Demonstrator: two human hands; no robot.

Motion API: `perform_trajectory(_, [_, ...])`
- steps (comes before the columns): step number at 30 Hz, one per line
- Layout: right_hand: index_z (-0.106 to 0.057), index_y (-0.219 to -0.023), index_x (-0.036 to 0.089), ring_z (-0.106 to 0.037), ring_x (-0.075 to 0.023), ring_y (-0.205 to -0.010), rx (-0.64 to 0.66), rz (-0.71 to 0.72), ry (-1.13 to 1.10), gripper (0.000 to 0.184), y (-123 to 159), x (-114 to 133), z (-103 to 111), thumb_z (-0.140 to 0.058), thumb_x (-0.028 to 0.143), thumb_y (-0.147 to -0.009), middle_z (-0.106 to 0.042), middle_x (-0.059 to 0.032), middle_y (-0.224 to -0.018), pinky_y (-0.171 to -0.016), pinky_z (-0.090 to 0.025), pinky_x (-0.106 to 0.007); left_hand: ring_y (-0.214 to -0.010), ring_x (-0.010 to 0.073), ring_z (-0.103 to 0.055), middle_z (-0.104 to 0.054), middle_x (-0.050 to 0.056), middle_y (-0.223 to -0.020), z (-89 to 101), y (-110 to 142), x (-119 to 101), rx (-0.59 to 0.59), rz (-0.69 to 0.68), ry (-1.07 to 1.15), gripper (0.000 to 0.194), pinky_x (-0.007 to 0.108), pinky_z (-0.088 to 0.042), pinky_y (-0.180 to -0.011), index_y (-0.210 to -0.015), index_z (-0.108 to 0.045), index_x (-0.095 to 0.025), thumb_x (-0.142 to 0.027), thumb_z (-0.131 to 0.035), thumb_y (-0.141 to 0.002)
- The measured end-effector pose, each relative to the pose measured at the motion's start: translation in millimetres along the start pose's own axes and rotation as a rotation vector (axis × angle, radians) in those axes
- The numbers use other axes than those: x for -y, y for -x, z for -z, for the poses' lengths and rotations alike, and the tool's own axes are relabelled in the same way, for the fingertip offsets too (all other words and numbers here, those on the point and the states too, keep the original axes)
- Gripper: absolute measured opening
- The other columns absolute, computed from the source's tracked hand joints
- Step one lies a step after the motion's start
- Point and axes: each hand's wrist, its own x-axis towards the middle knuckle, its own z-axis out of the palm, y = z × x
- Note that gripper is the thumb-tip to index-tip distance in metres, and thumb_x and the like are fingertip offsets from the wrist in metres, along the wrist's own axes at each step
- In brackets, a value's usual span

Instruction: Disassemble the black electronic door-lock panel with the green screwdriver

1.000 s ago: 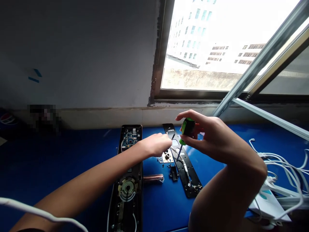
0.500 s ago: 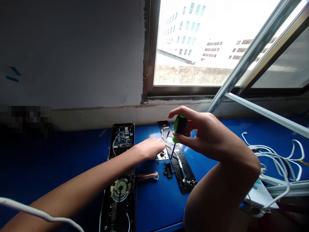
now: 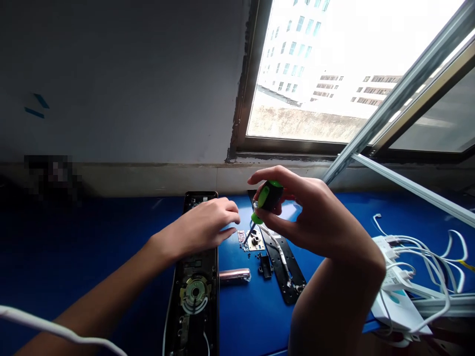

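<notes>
My right hand point(image 3: 308, 217) grips a green-and-black screwdriver point(image 3: 267, 198) by its handle, the thin shaft angled down over the parts. Below its tip lies a small metal plate with a round fitting point(image 3: 255, 241), next to a scatter of tiny screws point(image 3: 245, 247). My left hand point(image 3: 196, 230) hovers loosely curled over a black lock panel point(image 3: 195, 291), its circuit board mostly hidden by the fingers. A long black backplate point(image 3: 285, 267) with a white wire runs under my right hand. A small black bracket point(image 3: 264, 266) and a copper-coloured cylinder point(image 3: 234, 275) lie nearby.
All this lies on a blue tabletop point(image 3: 304, 217) below a wall and an open window with an aluminium frame point(image 3: 415, 84). White cables and a white box point(image 3: 397, 309) sit at the right. A white cable point(image 3: 48, 326) crosses the lower left foreground.
My left hand has drawn back leftward from the small parts, over the lock panel. My right hand and the screwdriver have shifted left, with the shaft now tilted the other way.
</notes>
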Motion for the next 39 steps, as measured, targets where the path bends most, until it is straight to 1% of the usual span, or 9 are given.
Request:
perform_trajectory(5, [-0.055, -0.137, 0.026, -0.067, -0.0138, -0.084, -0.152, 0.062, -0.086, 0.047, -17, 14, -24, -0.071, 0.019, -0.092, -0.071, 0.0009, -0.100, -0.081, -0.058, -0.031, -0.123, 0.0250, -0.058, -0.070, 0.008, -0.121, 17.0, 34, 25, -0.328, -0.007, 0.026, 0.016, 0.039, -0.054, -0.103, -0.107, -0.076, -0.020, -0.024, -0.061, -0.100])
perform_trajectory(7, [-0.053, -0.139, 0.028, -0.069, -0.0167, -0.091, -0.237, 0.083, -0.118, 0.051, -25, 17, -34, -0.072, 0.020, -0.092, -0.071, -0.0012, -0.108, -0.087, -0.060, -0.035, -0.126, 0.0249, -0.057, -0.069, 0.007, -0.124, 22.0, 47, 38, -0.404, 0.026, 0.032, 0.018, 0.040, -0.053, -0.106, -0.111, -0.075, -0.022, -0.026, -0.062, -0.100])
perform_trajectory(9, [-0.051, -0.136, 0.029, -0.071, -0.0192, -0.097, -0.315, 0.096, -0.148, 0.050, -34, 21, -43, -0.072, 0.020, -0.092, -0.069, -0.0027, -0.115, -0.091, -0.062, -0.039, -0.125, 0.0248, -0.058, -0.068, 0.007, -0.126, 26.6, 57, 49, -0.433, 0.086, 0.046, 0.022, 0.040, -0.053, -0.107, -0.116, -0.074, -0.023, -0.029, -0.062, -0.099])
perform_trajectory(12, [-0.052, -0.128, 0.029, -0.074, -0.0208, -0.100, -0.381, 0.076, -0.142, 0.044, -46, 28, -52, -0.073, 0.018, -0.091, -0.069, -0.0026, -0.114, -0.092, -0.064, -0.040, -0.123, 0.0251, -0.060, -0.068, 0.007, -0.128, 32.5, 68, 61, -0.396, 0.173, 0.090, 0.026, 0.041, -0.052, -0.108, -0.120, -0.073, -0.024, -0.033, -0.058, -0.101])
perform_trajectory(16, [-0.054, -0.123, 0.028, -0.073, -0.0227, -0.106, -0.376, 0.055, -0.076, 0.037, -60, 38, -60, -0.072, 0.021, -0.092, -0.070, -0.0045, -0.116, -0.094, -0.065, -0.041, -0.123, 0.0240, -0.061, -0.065, 0.005, -0.134, 36.0, 74, 69, -0.320, 0.228, 0.192, 0.029, 0.040, -0.051, -0.110, -0.123, -0.072, -0.026, -0.033, -0.051, -0.104])
perform_trajectory(18, [-0.055, -0.125, 0.029, -0.073, -0.0233, -0.109, -0.363, 0.050, -0.045, 0.036, -66, 42, -66, -0.071, 0.022, -0.094, -0.070, -0.0054, -0.122, -0.095, -0.065, -0.043, -0.123, 0.0228, -0.062, -0.065, 0.004, -0.135, 35.7, 76, 72, -0.287, 0.221, 0.231, 0.028, 0.038, -0.051, -0.110, -0.122, -0.072, -0.027, -0.030, -0.051, -0.104])
perform_trajectory(25, [-0.058, -0.128, 0.029, -0.073, -0.0221, -0.107, -0.352, 0.063, -0.038, 0.035, -76, 43, -83, -0.069, 0.023, -0.095, -0.072, -0.0037, -0.117, -0.095, -0.065, -0.040, -0.125, 0.0216, -0.062, -0.065, 0.003, -0.136, 33.2, 81, 81, -0.243, 0.206, 0.276, 0.029, 0.036, -0.048, -0.113, -0.125, -0.070, -0.027, -0.025, -0.051, -0.103])
perform_trajectory(31, [-0.059, -0.129, 0.029, -0.073, -0.0225, -0.107, -0.358, 0.074, -0.029, 0.037, -81, 41, -88, -0.069, 0.023, -0.095, -0.072, -0.0038, -0.119, -0.095, -0.065, -0.040, -0.124, 0.0208, -0.062, -0.067, 0.003, -0.133, 31.3, 82, 88, -0.227, 0.177, 0.268, 0.027, 0.035, -0.047, -0.112, -0.123, -0.069, -0.025, -0.020, -0.052, -0.102])
perform_trajectory(39, [-0.057, -0.128, 0.031, -0.073, -0.0244, -0.110, -0.359, 0.095, 0.011, 0.036, -80, 46, -90, -0.069, 0.020, -0.095, -0.071, -0.0042, -0.124, -0.097, -0.065, -0.043, -0.118, 0.0204, -0.064, -0.070, 0.003, -0.128, 32.3, 82, 87, -0.204, 0.177, 0.295, 0.026, 0.033, -0.050, -0.106, -0.120, -0.069, -0.024, -0.019, -0.052, -0.101])
